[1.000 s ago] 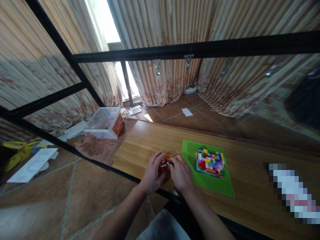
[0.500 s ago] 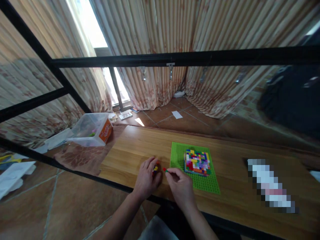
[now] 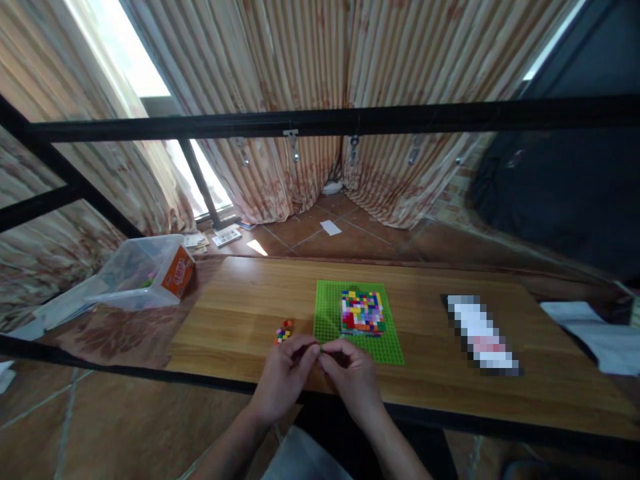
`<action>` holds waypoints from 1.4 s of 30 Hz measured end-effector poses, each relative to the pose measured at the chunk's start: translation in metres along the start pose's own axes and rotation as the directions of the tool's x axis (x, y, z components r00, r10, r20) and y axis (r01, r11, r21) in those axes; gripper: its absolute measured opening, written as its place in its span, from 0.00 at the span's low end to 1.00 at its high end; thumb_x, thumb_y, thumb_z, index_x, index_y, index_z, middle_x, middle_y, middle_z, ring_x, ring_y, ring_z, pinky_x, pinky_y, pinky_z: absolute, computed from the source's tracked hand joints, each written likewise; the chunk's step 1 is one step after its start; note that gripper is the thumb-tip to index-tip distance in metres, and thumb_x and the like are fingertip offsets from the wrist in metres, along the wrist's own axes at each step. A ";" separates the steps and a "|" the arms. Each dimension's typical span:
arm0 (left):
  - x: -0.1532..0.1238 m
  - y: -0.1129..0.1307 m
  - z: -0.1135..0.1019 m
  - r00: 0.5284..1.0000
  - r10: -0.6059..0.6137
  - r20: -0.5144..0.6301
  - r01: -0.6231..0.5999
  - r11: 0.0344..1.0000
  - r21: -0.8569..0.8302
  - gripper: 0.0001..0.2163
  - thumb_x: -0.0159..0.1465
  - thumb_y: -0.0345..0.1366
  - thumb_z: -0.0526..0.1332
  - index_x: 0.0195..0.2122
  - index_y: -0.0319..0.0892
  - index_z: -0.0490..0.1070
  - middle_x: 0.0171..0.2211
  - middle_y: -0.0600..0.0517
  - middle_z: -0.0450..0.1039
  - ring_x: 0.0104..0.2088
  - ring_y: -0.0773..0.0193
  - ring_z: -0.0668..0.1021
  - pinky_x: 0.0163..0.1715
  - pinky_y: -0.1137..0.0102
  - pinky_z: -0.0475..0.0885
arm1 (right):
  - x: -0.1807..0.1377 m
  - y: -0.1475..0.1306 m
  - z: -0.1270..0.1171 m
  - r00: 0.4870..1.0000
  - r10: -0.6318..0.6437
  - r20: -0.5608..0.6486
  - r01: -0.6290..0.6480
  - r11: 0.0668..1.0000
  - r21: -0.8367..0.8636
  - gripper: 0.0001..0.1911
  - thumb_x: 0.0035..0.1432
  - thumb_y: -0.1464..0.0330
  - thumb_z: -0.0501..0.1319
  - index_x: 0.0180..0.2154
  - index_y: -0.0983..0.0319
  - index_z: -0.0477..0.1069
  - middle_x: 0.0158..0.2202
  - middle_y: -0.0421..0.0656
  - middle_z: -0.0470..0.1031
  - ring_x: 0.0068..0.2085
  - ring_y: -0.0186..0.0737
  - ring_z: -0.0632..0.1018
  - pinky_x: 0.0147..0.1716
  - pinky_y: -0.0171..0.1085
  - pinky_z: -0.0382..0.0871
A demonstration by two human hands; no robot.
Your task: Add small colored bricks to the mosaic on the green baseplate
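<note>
My left hand (image 3: 284,377) and my right hand (image 3: 354,379) meet over the front of the table, thumbs and fingertips pinched together. Between them is a tiny toy brick (image 3: 321,347), mostly hidden by the fingers; a bit of green shows. Just beyond my left hand lies a small pile of loose coloured toy bricks (image 3: 285,331). Right of the pile sits a green baseplate (image 3: 327,300), its near left corner close to my right fingers. A low block of many-coloured bricks (image 3: 363,312) stands on the baseplate.
The wooden table (image 3: 240,293) has a dark front edge. A pixelated flat object (image 3: 483,333) lies on its right side, with white sheets (image 3: 585,333) farther right. A clear plastic bin (image 3: 140,267) stands left of the table. A black metal bar (image 3: 320,123) crosses beyond it.
My left hand has left the loose bricks and come to my right fingertips, uncovering the pile. My right hand held a small red and green piece before. The view has shifted right.
</note>
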State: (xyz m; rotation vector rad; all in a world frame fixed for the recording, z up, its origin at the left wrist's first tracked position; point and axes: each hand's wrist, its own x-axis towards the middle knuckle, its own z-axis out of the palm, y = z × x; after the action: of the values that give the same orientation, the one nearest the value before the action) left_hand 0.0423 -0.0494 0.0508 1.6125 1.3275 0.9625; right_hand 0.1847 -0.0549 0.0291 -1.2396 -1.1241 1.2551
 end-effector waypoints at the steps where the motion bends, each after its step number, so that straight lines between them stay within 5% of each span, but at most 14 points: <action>1: -0.001 0.002 0.005 0.999 -0.032 0.033 0.034 0.996 -0.077 0.10 0.63 0.41 0.59 0.36 0.42 0.77 0.31 0.51 0.77 0.32 0.63 0.77 0.35 0.70 0.71 | -0.005 -0.001 -0.004 1.000 -0.028 -0.004 0.028 0.998 -0.052 0.07 0.51 0.63 0.63 0.28 0.60 0.74 0.24 0.39 0.75 0.27 0.34 0.75 0.28 0.33 0.69; 5: -0.009 0.001 0.024 0.972 -0.183 0.150 0.227 0.902 -0.367 0.09 0.58 0.40 0.64 0.33 0.40 0.77 0.28 0.51 0.77 0.30 0.65 0.76 0.31 0.72 0.70 | -0.024 -0.004 -0.023 0.996 -0.089 0.014 0.090 0.968 -0.233 0.05 0.54 0.68 0.60 0.33 0.59 0.75 0.30 0.39 0.76 0.32 0.36 0.76 0.34 0.34 0.70; 10: -0.017 0.002 0.035 0.905 -0.325 0.273 0.417 0.801 -0.429 0.10 0.54 0.41 0.67 0.31 0.39 0.76 0.20 0.55 0.71 0.22 0.71 0.70 0.23 0.76 0.62 | -0.040 -0.011 -0.039 0.994 -0.094 0.063 0.108 0.951 -0.290 0.07 0.56 0.70 0.59 0.31 0.57 0.76 0.30 0.38 0.76 0.33 0.35 0.76 0.34 0.33 0.69; 17: -0.020 0.014 0.042 0.900 -0.247 0.358 0.402 0.787 -0.468 0.12 0.55 0.43 0.67 0.29 0.37 0.74 0.21 0.55 0.68 0.23 0.72 0.68 0.25 0.76 0.63 | -0.047 -0.012 -0.048 0.997 0.044 0.069 -0.051 0.993 0.103 0.06 0.51 0.63 0.66 0.29 0.59 0.76 0.27 0.38 0.76 0.30 0.36 0.77 0.32 0.34 0.71; 20: -0.019 0.011 0.047 0.898 -0.242 0.368 0.410 0.766 -0.495 0.13 0.56 0.45 0.66 0.30 0.38 0.73 0.21 0.55 0.67 0.22 0.72 0.67 0.24 0.76 0.62 | -0.046 -0.012 -0.058 0.998 0.061 0.006 -0.061 0.993 0.105 0.11 0.47 0.59 0.68 0.31 0.59 0.78 0.26 0.40 0.77 0.26 0.35 0.76 0.28 0.33 0.71; 24: -0.011 0.000 0.044 0.955 -0.238 0.175 0.290 0.869 -0.401 0.13 0.57 0.46 0.64 0.31 0.40 0.72 0.22 0.55 0.67 0.24 0.70 0.69 0.25 0.75 0.64 | -0.036 -0.009 -0.081 0.981 0.048 -0.188 -0.052 0.999 -0.016 0.17 0.49 0.54 0.66 0.36 0.59 0.79 0.27 0.43 0.78 0.28 0.38 0.77 0.29 0.36 0.73; 28: 0.002 -0.009 0.030 0.998 -0.060 -0.031 0.057 0.994 -0.096 0.08 0.61 0.41 0.60 0.31 0.41 0.73 0.27 0.54 0.71 0.30 0.66 0.73 0.31 0.73 0.68 | -0.014 0.000 -0.103 0.944 -0.015 -0.329 -0.021 0.994 -0.103 0.20 0.52 0.53 0.64 0.39 0.61 0.78 0.35 0.47 0.80 0.33 0.42 0.80 0.34 0.41 0.76; 37: 0.014 -0.041 0.029 0.985 0.165 -0.057 -0.151 0.970 0.188 0.06 0.64 0.36 0.57 0.35 0.43 0.72 0.33 0.51 0.75 0.35 0.63 0.78 0.37 0.69 0.73 | 0.047 0.009 -0.104 0.882 -0.117 -0.456 0.064 0.989 -0.132 0.16 0.48 0.57 0.66 0.35 0.62 0.78 0.35 0.45 0.80 0.36 0.41 0.79 0.38 0.42 0.74; 42: 0.013 -0.047 0.029 0.986 0.162 -0.047 -0.147 0.962 0.231 0.05 0.65 0.35 0.57 0.35 0.43 0.72 0.34 0.51 0.76 0.36 0.62 0.78 0.40 0.67 0.74 | 0.061 0.012 -0.102 0.906 -0.095 -0.413 0.053 0.992 -0.112 0.14 0.47 0.59 0.66 0.34 0.61 0.79 0.35 0.45 0.80 0.36 0.41 0.78 0.38 0.42 0.72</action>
State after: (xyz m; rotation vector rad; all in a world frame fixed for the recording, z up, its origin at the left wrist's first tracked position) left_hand 0.0539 -0.0348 -0.0032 1.8954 1.4141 0.9921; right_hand 0.2877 0.0023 0.0092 -1.4424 -0.9134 0.8288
